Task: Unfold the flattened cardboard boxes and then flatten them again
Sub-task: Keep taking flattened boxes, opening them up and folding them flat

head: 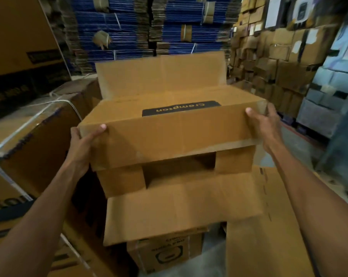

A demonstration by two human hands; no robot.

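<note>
A brown cardboard box [175, 134] with a black "Crompton" label is held up in front of me, opened into shape. Its far flap stands upright, and the near end is open with its flaps spread and the lower flap hanging toward me. My left hand [83, 144] grips the box's left near corner, thumb on the front panel. My right hand [267, 126] grips the right near corner the same way. A smaller printed carton [167, 254] stands on the floor below the hanging flap.
Strapped bundles of flat cartons [29, 140] lie at my left. A flat cardboard sheet [269, 226] lies at the lower right. Blue bundled stacks [141, 27] fill the back, brown boxes [279, 56] are stacked at the right, and grey floor [295, 148] shows beside them.
</note>
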